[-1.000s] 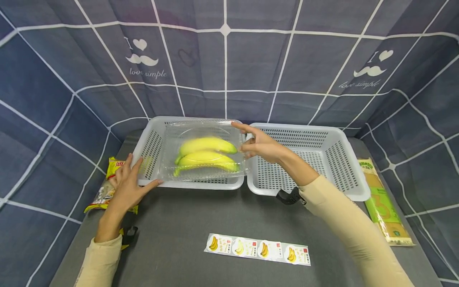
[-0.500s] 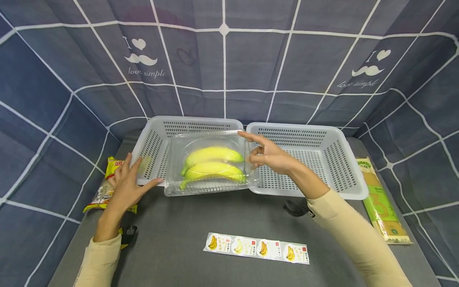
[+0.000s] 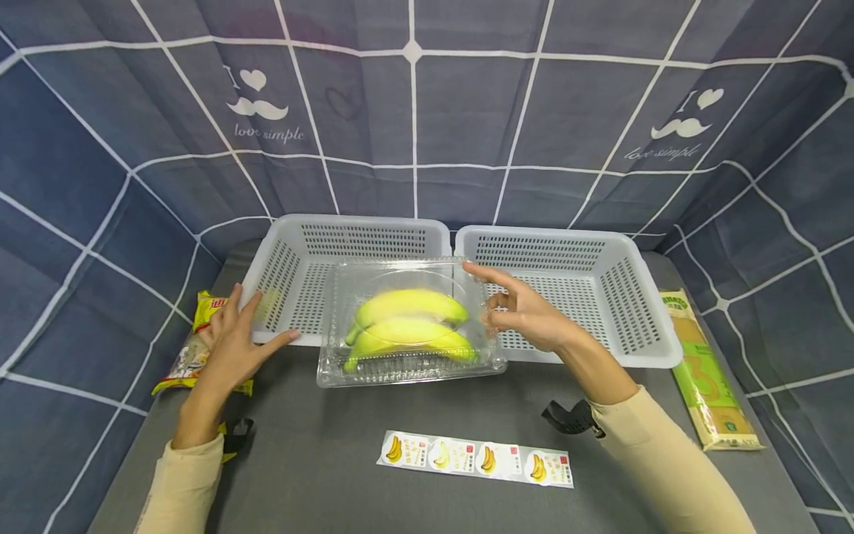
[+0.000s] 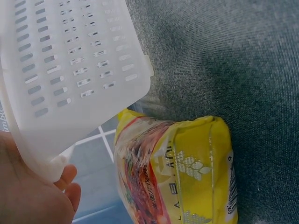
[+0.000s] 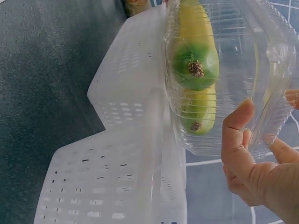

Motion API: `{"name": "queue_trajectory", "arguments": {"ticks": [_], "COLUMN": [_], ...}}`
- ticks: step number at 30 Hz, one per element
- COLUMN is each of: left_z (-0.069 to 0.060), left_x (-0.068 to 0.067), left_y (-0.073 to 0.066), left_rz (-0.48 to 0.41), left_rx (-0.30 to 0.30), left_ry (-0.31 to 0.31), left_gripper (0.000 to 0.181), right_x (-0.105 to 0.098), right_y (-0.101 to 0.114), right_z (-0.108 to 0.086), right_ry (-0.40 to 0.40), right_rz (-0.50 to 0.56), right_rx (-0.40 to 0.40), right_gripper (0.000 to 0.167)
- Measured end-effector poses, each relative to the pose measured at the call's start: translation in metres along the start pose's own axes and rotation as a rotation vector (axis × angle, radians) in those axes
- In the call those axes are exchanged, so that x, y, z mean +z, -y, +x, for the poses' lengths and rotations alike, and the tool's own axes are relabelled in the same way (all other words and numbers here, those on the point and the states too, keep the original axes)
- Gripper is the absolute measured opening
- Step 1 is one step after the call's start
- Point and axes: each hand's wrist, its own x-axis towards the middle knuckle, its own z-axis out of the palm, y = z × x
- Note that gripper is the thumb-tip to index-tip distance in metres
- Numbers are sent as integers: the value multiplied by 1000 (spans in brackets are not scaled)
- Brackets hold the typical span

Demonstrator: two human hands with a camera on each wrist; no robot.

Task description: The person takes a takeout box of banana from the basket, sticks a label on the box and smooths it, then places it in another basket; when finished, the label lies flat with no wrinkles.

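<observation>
Banana box (image 3: 414, 276), clear plastic w/ two bananas (image 3: 408, 334) inside, is up over the front of the L basket (image 3: 363, 222), its right end reaching over the near-left corner of the R basket (image 3: 630, 311); can't tell if it touches either rim. My R hand (image 3: 527, 311) has it by the right end, thumb on one side, fingers on the other. My L hand (image 3: 233, 341) is spread at the L basket's front-left corner, not on the box. So the step, imo, is a one-handed hold at the rims. Next move prob. calls for a firm pinch & a level box, b/c the weight hangs off one end & the fruit could slide; L hand could take the far end.

Surface = table w/ grey cloth (image 3: 300, 475). Strip of banana stickers (image 3: 475, 460) lies flat in front of me. Yellow snack bag (image 4: 173, 172) is just left of the L basket, green-and-tan pack (image 3: 710, 378) right of the R one. Room-wise: blue-grey curtain (image 3: 467, 111) w/ white grid, hearts & moustaches, behind & both sides.
</observation>
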Motion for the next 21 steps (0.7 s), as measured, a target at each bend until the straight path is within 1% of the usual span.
{"name": "queue_trajectory", "arguments": {"ticks": [2, 5, 10, 13, 16, 21], "left_z": [-1, -1, 2, 3, 2, 0], "left_x": [0, 0, 0, -1, -2, -1], "left_y": [0, 0, -1, -1, 0, 0], "left_rz": [-2, -7, -9, -8, -6, -2], "left_rx": [0, -1, 9, 11, 3, 0], "left_ry": [6, 12, 13, 11, 14, 17], "left_gripper": [100, 100, 99, 98, 99, 99], "right_x": [2, 7, 20, 27, 35, 46], "right_y": [-3, -8, -14, -16, -20, -32], "right_z": [-7, -23, -60, -79, -93, -113], "right_ry": [0, 3, 4, 12, 12, 7], "right_rz": [7, 12, 24, 58, 82, 65], "right_rx": [-18, -51, -117, -133, -134, -160], "right_gripper": [80, 81, 79, 80, 82, 79]}}
